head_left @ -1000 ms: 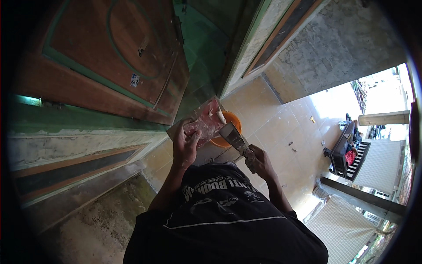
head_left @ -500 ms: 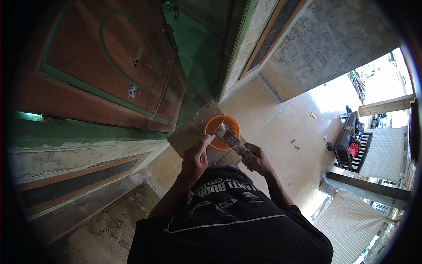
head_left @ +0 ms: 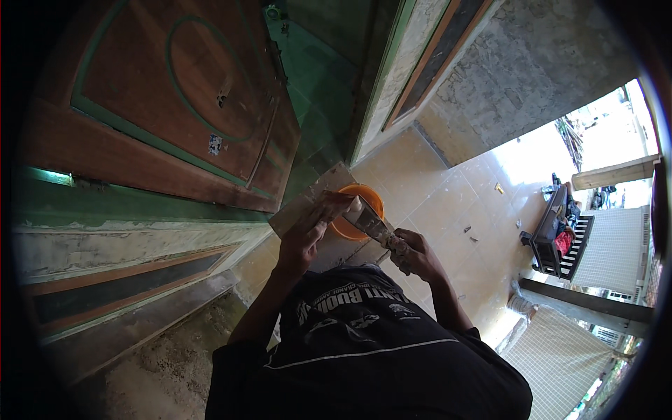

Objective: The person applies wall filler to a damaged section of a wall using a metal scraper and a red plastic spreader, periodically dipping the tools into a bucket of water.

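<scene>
My right hand (head_left: 417, 256) is closed around the handle of a putty-smeared putty knife (head_left: 374, 227), whose blade slants up and to the left. A pale dab of putty (head_left: 356, 204) sits at the blade's tip. Beside that tip is my left hand (head_left: 313, 227), its fingers stretched toward the blade; I see nothing held in it. Whether the fingertips touch the putty is hard to tell. Below both hands stands an orange bucket (head_left: 364, 190), partly hidden by the left hand and the knife.
The bucket stands on a grey-brown slab (head_left: 290, 218) on the tiled floor (head_left: 427, 203). A brown wooden door (head_left: 241, 161) with green trim stands at left. Patchy walls (head_left: 504, 77) border the porch. At right is a dark bench (head_left: 548, 231) with a person and red cloth on it.
My left fingers have straightened and moved up beside the blade's tip. The putty knife stays in my right hand, shifted slightly right. The whole view has moved a little.
</scene>
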Available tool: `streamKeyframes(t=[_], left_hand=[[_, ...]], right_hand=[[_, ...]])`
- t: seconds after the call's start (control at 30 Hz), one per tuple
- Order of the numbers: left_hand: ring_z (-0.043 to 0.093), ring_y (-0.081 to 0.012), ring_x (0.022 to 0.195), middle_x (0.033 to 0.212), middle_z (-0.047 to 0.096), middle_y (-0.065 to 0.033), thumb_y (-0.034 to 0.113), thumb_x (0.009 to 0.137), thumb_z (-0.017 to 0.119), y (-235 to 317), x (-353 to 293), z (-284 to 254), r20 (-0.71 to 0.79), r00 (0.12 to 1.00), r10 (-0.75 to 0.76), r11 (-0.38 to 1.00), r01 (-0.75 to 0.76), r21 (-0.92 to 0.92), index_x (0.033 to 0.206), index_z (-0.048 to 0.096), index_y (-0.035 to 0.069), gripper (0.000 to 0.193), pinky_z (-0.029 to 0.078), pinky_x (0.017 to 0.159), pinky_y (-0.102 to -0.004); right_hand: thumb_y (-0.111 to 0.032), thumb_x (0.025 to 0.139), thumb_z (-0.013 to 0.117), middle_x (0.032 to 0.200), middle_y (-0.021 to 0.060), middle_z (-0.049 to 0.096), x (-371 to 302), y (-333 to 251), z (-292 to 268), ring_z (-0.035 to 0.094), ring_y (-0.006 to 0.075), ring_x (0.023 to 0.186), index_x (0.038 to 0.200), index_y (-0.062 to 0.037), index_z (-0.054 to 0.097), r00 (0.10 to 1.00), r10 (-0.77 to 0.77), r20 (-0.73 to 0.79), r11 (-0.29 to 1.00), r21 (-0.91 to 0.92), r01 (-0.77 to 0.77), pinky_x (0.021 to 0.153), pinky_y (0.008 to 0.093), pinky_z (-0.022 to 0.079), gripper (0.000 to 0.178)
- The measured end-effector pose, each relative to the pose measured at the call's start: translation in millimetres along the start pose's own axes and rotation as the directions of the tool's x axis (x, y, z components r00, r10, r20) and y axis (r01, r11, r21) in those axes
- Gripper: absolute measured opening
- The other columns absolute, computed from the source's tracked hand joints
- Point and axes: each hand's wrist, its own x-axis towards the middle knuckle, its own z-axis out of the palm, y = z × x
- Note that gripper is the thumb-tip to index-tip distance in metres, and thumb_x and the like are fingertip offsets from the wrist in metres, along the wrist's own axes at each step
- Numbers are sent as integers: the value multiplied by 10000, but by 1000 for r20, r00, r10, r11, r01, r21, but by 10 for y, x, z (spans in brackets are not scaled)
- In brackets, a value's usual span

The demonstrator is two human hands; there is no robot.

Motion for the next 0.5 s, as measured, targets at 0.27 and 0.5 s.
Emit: streamKeyframes(t=[0.27, 0.5], left_hand=[[608, -235, 843, 918, 600, -127, 4, 780, 554, -104, -151, 59, -93, 777, -623, 699, 499, -513, 967, 539, -29, 190, 496, 751, -341], [572, -155, 647, 809, 571, -80, -14, 734, 510, 201, 113, -328, 532, 565, -630, -168, 570, -804, 981, 505, 1, 248, 501, 569, -281]], right_hand=[[-452, 907, 481, 607, 1, 453, 16, -181, 79, 402, 53, 463, 918, -32, 493, 995, -84, 51, 983, 168, 74, 411, 204, 335, 420], [-119, 837, 600, 834, 69, 537, 212, 280, 366, 533, 143, 663, 984, -25, 502, 837, -443, -321, 892, -254, 375, 516, 239, 399, 201]])
